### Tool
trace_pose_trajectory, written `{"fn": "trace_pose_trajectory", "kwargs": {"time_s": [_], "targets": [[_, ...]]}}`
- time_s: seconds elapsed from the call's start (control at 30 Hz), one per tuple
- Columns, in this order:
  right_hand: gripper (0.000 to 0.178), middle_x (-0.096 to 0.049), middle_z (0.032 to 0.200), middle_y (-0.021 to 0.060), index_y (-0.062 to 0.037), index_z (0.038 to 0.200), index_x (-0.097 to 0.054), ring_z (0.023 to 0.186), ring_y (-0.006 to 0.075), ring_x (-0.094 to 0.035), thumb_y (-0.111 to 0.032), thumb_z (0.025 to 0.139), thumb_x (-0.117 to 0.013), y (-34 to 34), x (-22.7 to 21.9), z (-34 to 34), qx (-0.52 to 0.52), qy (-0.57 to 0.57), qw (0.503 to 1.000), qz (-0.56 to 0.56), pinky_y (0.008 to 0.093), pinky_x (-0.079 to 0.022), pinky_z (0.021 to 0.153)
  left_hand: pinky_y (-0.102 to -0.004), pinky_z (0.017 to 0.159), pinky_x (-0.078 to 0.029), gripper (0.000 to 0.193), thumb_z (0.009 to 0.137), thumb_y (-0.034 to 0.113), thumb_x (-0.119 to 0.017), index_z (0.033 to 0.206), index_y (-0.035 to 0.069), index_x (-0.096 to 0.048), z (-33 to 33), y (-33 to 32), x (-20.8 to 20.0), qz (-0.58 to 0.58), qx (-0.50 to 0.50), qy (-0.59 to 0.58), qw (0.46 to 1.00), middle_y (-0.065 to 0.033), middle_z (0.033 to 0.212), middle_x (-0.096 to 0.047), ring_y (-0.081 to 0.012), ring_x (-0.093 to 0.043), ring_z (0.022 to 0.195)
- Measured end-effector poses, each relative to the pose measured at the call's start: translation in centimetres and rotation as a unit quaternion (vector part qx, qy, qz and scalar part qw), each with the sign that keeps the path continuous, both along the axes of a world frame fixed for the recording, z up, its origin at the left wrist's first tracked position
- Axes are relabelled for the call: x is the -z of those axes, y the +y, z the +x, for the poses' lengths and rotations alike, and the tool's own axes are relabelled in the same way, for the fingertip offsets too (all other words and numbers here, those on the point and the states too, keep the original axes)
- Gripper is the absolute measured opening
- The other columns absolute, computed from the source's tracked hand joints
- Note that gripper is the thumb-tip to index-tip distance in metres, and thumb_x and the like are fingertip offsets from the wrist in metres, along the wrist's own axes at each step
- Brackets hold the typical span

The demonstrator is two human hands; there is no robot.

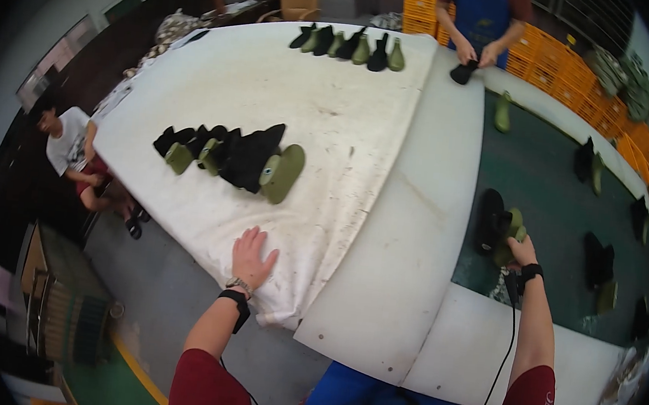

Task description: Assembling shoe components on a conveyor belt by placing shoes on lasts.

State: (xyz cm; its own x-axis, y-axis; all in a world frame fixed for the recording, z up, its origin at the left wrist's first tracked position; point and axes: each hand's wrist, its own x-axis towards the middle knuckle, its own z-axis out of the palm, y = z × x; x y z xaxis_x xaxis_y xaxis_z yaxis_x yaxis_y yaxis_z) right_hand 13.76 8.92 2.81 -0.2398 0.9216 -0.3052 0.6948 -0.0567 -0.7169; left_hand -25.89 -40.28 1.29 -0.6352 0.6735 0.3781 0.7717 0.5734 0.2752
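My left hand [254,257] lies flat with its fingers spread on the white cloth [338,141] covering the table, near its front edge. At the right, my right hand [521,251] has its fingers closed round a green shoe last [510,234] over the dark green belt [530,175]. A black shoe upper [490,217] sits directly to the left of that last. Ahead of my left hand, a slanting row of black shoe uppers [249,160] and green shoe lasts [283,173] stands on the cloth.
Another row of black uppers [379,53] and green lasts [397,56] stands at the far edge. Across the table a person in a blue apron [479,18] holds a black piece [464,71]. Another person [73,139] sits at left. Orange crates [563,77] are stacked behind the belt.
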Motion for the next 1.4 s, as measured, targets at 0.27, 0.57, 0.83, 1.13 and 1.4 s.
{"fn": "trace_pose_trajectory", "kwargs": {"time_s": [0.27, 0.57, 0.83, 1.13, 1.4], "targets": [[0.063, -0.051, 0.114, 0.0108, -0.0087, 0.128, -0.036, 0.078, 0.0245, -0.058, -0.04, 0.079, -0.06, -3.5, -1.4, -2.4, 0.023, 0.109, 0.992, -0.065, 0.0324, -0.048, 0.058, -0.048, 0.101, -0.023, 0.049, 0.077, 0.038, -0.057, 0.115, 0.007, -0.05, 0.4, -2.2, 0.0, -0.024, -0.039, -0.018, 0.999, -0.0138, 0.128, -0.041, -0.0308, -0.034, 0.122], [0.029, -0.058, 0.099, 0.0154, -0.0029, 0.103, -0.055, 0.087, 0.0242, -0.057, -0.01, 0.075, -0.06, -14.5, -6.3, -15.0, -0.32, 0.092, 0.886, 0.324, 0.0328, -0.046, 0.076, -0.0476, 0.101, -0.022, 0.051, 0.077, 0.038, -0.056, 0.117, 0.006, -0.048, 0.3, -1.6, 0.0, -0.023, -0.044, -0.022, 0.999, -0.0138, 0.13, -0.039, -0.0303, -0.031, 0.123], [0.056, -0.025, 0.137, 0.0195, -0.0171, 0.132, -0.035, 0.124, 0.042, -0.025, -0.045, 0.084, -0.046, -22.8, -0.7, -21.8, -0.447, -0.22, 0.805, 0.323, 0.0557, -0.024, 0.097, -0.04, 0.098, -0.032, 0.064, 0.069, 0.029, -0.069, 0.119, 0.001, -0.042, -8.2, -1.6, -1.5, 0.153, -0.042, -0.261, 0.952, -0.0188, 0.122, -0.044, -0.0338, -0.04, 0.115], [0.061, -0.011, 0.142, 0.021, -0.0182, 0.135, -0.03, 0.13, 0.0442, -0.008, -0.051, 0.085, -0.041, -22.3, -0.3, -21.6, -0.469, -0.214, 0.814, 0.268, 0.0592, -0.01, 0.1, -0.0301, 0.092, -0.037, 0.071, 0.065, 0.024, -0.075, 0.12, 0.001, -0.036, -21.2, 2.5, -2.4, 0.318, -0.083, -0.458, 0.826, -0.0135, 0.116, -0.047, -0.0206, -0.045, 0.108], [0.065, -0.009, 0.143, 0.0217, -0.0198, 0.137, -0.027, 0.13, 0.045, -0.006, -0.055, 0.084, -0.04, -21.8, -0.6, -22.2, -0.491, -0.185, 0.809, 0.263, 0.0617, -0.01, 0.099, -0.0296, 0.081, -0.046, 0.057, 0.063, 0.029, -0.076, 0.108, 0.0, -0.056, -19.7, 5.3, -3.3, 0.253, -0.07, -0.337, 0.904, -0.0127, 0.098, -0.062, -0.0188, -0.059, 0.09]]}}
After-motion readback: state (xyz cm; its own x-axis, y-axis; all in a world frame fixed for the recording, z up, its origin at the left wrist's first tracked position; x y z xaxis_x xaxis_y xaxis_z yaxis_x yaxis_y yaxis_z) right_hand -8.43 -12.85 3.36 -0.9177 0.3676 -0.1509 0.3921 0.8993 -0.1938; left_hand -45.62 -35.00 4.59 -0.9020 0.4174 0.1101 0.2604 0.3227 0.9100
